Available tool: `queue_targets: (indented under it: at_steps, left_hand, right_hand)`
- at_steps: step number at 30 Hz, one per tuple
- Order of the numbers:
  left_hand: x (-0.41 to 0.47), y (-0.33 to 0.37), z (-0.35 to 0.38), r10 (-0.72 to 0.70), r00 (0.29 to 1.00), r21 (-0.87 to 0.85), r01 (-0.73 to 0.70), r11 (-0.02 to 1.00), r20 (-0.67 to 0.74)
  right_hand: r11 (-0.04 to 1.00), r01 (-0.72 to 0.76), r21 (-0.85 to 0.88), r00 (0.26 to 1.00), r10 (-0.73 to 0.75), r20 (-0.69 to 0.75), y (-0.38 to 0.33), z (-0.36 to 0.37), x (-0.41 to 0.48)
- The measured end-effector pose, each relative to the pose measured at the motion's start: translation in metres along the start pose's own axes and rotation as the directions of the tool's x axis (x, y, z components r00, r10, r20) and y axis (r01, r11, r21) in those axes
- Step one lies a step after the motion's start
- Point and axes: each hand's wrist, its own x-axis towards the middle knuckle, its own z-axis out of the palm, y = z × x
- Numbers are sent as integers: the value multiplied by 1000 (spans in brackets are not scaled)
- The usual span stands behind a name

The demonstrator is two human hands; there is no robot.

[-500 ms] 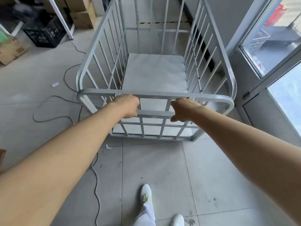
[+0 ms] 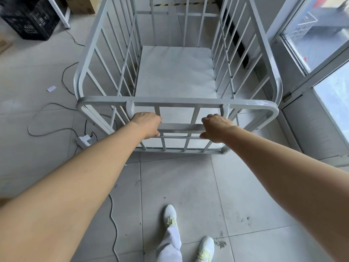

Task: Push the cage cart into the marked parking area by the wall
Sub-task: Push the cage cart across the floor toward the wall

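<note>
both arms stretched fwd, left hand [image 2: 147,125] & right hand [image 2: 217,128] wrapped over the cross handle [image 2: 181,127] of the grey cage cart [image 2: 175,72], fingers curled tight round the bar, knuckles up. cart sits straight ahead of the fingers, its right rail close beside the wall & glass door [image 2: 321,76]; open tile floor [image 2: 30,76] w/ loose cables [image 2: 51,118] left of them.

Bright, even daylight enters via glass door [image 2: 321,53] right of the right hand [image 2: 215,127]. Shadows soft. Wide-angle bowing at edges; forearms slightly blurred.
</note>
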Motion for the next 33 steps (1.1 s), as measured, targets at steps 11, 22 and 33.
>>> queue_targets:
  at_steps: [11, 22, 33]
  left_hand:
    - [23, -5, 4, -23, 1000, -150, 22, 988, -3]
    - [38, -10, -13, -34, 999, -263, 40, 964, 25]
    - [75, -14, -29, -78, 995, -285, 59, 957, -57]
  right_hand:
    - [994, -80, 75, 997, 81, -3, 4, 14, 16]
    - [993, -87, 85, 996, 87, 3, 19, 0, 34]
    - [986, -127, 105, 991, 130, -22, 33, -20, 75]
